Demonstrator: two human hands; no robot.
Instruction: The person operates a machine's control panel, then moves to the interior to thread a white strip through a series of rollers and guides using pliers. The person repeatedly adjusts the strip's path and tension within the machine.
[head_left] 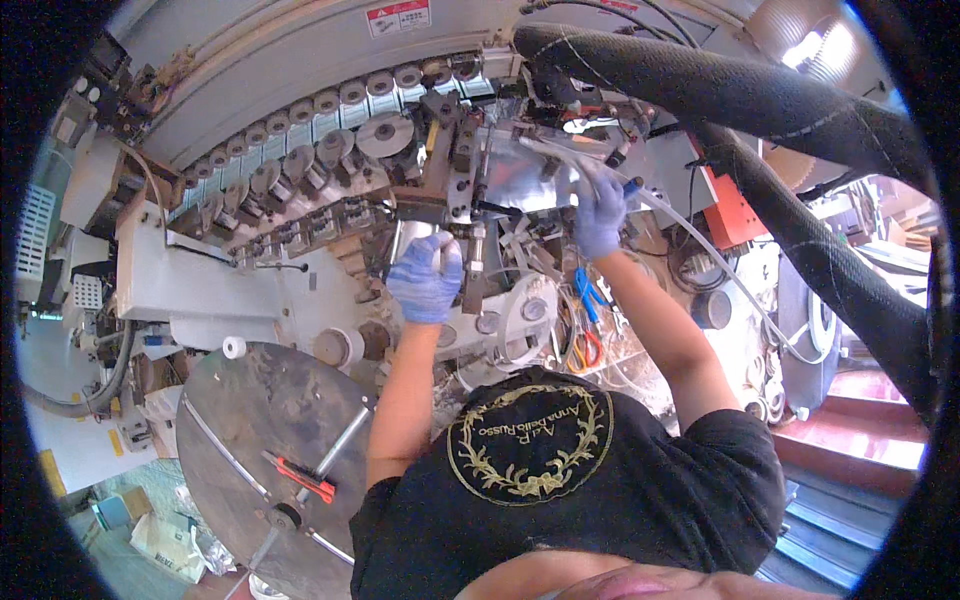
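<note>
Both my hands wear blue-and-white knit gloves and work at a long machine. My left hand (427, 280) is closed, fingers curled against the base of a metal block (418, 204), beside a shiny metal part; whatever it grips is hidden. Farther right, my right hand (600, 212) is closed around a pale, translucent hose (712, 248) at its blue fitting (632, 187). A pale, blurred length reaches left from that hand over a shiny metal plate (520, 172). Between my forearms lie blue-handled pliers (588, 292) and orange-handled scissors (584, 352).
A row of rollers (300, 160) runs along the machine to the left. Thick black ducts (800, 215) cross at the right. Near my left elbow stands a large round disc (225, 440), with an orange-handled cutter (300, 477) on it. An orange box (735, 212) sits right of my right hand.
</note>
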